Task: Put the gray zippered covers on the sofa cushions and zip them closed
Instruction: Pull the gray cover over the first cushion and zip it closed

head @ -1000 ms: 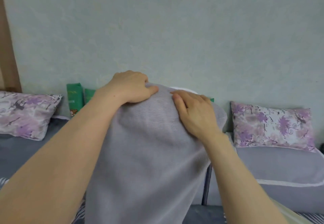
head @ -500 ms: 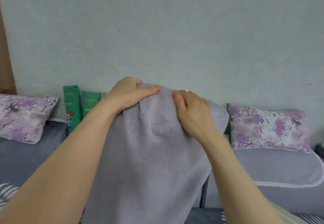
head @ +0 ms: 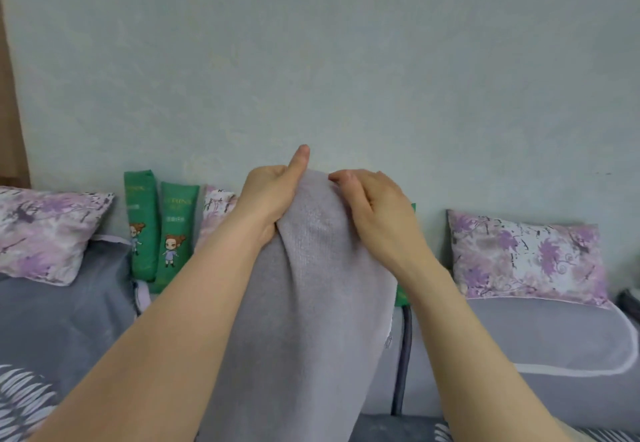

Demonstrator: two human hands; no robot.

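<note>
- Two arms come into the head view from the bottom edge, both belonging to one person.
- The left forearm (head: 180, 320) is bare along all of its visible length, with cloth nowhere on it, and looks broad near the camera, narrowing to the wrist.
- The right forearm (head: 460, 337) is bare in the same way, from the frame edge to the wrist.
- The left hand (head: 273, 196) is bare; its thumb (head: 300, 157) ends in a short, rounded nail.
- The right hand (head: 374, 202) is bare, its knuckles showing as soft ridges; the fingers (head: 341, 178) are too blurred to read the nails.
</note>
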